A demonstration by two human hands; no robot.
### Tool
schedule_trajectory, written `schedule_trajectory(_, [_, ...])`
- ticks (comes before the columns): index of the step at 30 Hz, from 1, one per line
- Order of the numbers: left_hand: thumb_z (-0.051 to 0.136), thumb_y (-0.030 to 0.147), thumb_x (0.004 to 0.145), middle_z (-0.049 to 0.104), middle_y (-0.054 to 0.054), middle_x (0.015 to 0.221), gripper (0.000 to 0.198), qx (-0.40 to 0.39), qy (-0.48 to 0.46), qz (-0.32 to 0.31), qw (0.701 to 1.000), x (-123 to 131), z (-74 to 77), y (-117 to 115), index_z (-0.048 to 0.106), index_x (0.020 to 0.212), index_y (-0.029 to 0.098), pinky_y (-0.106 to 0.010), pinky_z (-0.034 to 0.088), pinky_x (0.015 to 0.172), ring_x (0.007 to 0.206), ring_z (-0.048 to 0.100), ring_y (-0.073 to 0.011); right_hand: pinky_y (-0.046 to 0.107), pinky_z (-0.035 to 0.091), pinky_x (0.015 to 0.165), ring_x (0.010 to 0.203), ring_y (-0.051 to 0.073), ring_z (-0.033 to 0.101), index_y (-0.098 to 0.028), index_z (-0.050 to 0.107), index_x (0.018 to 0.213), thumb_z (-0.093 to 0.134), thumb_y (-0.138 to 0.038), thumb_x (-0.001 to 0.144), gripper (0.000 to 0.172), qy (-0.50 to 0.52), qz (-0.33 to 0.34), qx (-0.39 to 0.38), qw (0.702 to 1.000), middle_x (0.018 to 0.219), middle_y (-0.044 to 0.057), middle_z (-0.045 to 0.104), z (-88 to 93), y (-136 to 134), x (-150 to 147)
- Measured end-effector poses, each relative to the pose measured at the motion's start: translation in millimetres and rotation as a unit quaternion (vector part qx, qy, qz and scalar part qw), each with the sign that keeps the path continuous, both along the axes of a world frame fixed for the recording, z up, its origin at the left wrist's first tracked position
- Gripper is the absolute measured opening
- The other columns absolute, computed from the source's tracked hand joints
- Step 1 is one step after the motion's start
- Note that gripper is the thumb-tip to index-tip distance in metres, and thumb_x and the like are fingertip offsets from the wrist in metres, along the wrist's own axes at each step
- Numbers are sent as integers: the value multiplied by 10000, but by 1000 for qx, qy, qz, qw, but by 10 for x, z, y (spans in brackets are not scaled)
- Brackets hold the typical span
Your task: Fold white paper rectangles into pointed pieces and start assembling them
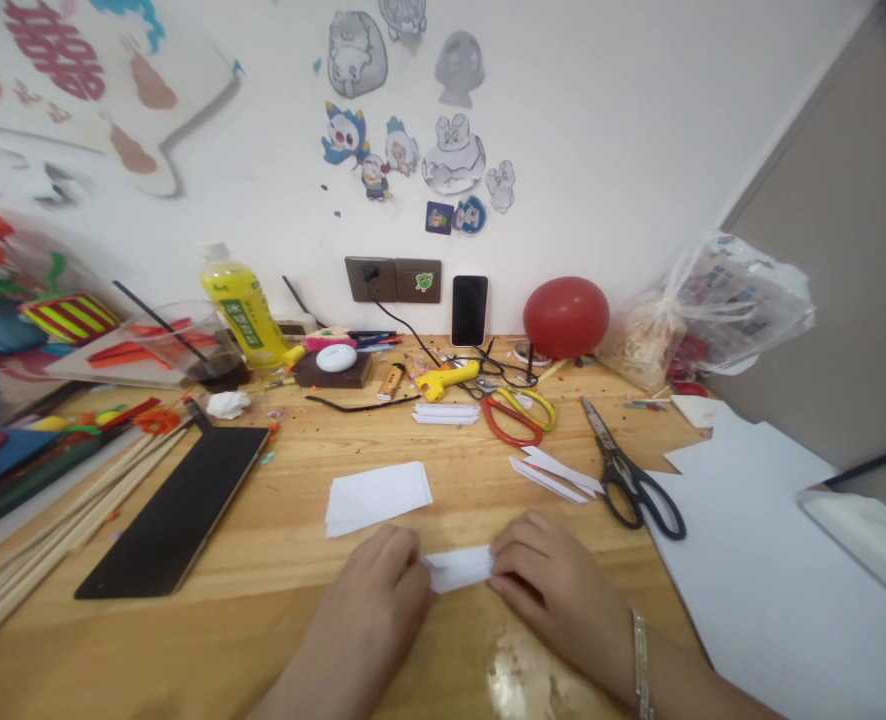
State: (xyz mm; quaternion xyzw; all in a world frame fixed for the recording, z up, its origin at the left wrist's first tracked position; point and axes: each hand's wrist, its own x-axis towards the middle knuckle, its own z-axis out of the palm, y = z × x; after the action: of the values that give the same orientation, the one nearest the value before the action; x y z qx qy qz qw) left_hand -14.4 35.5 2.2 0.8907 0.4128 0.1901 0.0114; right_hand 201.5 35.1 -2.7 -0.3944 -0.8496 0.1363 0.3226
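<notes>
Between my two hands is a small folded piece of white paper [461, 569], with a crease along its length. My left hand [378, 590] pinches its left end, and my right hand [544, 575] pinches its right end; some fingertips are hidden. Just beyond them lies a short stack of white paper rectangles [378, 497]. Narrow white paper strips [552, 478] rest to the right, beside black-handled scissors [630, 480]. Farther back sits a little pile of folded white papers [447, 413].
Large white sheets [780, 570] cover the right side. A black board [180, 515] and wooden sticks [75, 520] lie at left. Along the back are a yellow bottle [246, 310], a yellow glue gun [447, 379], red-and-yellow-handled scissors [514, 422], a phone [470, 311] and a red balloon [567, 316].
</notes>
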Motion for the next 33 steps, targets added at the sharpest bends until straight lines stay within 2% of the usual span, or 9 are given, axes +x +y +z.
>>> schedule_trajectory(5, [516,54,813,587,-26,678,212,-41,17,-1,999,-3,-10,-45,562,635,160,-272,464,549,630,569,-178,299,418,710,787,176,537,-180,591,690,620,-40,757,158,20,-17,-65,998,791,14,645,23,26,-31])
schedule_trajectory(14, [459,102,851,595,-50,743,215,-184,-48,79,978,38,38,-39,590,689,155,-311,480,652,727,574,-201,322,403,743,824,188,531,-172,577,642,683,5,663,208,49,-91,-129,986,825,17,599,19,-8,-66])
schedule_trajectory(19, [413,99,859,594,-80,766,227,-170,-22,86,981,103,13,-28,591,725,146,-358,469,679,757,563,-233,366,391,791,906,217,503,-181,575,671,654,-38,699,166,36,-109,-132,985,931,38,567,0,-18,-66])
schedule_trajectory(25, [397,101,855,586,-81,752,247,-137,20,115,984,147,24,-41,590,711,155,-390,454,679,750,553,-253,366,397,760,856,210,493,-171,524,641,600,-65,769,184,-5,-110,-119,987,885,43,555,3,5,-81])
schedule_trajectory(33, [479,111,809,581,-58,762,159,-182,-11,148,972,148,136,-20,569,692,169,-350,442,687,767,547,-231,338,420,694,785,204,490,-175,503,661,607,-32,736,192,-71,-122,-85,986,821,37,554,48,16,-135])
